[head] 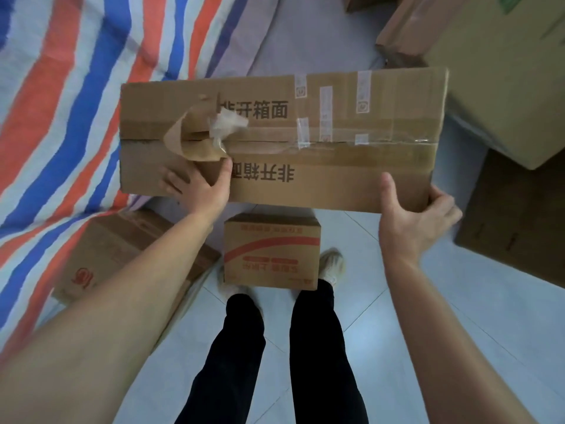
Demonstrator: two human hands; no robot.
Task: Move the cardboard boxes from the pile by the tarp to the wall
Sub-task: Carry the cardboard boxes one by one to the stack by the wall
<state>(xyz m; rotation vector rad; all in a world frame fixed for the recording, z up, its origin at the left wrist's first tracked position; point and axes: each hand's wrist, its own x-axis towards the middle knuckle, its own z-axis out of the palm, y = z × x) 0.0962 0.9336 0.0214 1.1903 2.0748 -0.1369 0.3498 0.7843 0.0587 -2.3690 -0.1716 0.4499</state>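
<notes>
Box point(305, 139) gripped: left hand point(201, 191) near edge, right hand point(419, 215) corner.

1. The tarp point(61, 102) is striped in red-orange, blue and white.
2. The long box point(336, 172) is plain brown cardboard, printed with black characters and crossed by clear and brown tape.
3. The small box point(272, 255) is tan, marked with a red curved band and red lettering.
4. The floor point(428, 332) is tiled in pale grey-white.
5. The trousers point(315, 347) are black, and the shoes point(331, 263) are off-white.
</notes>
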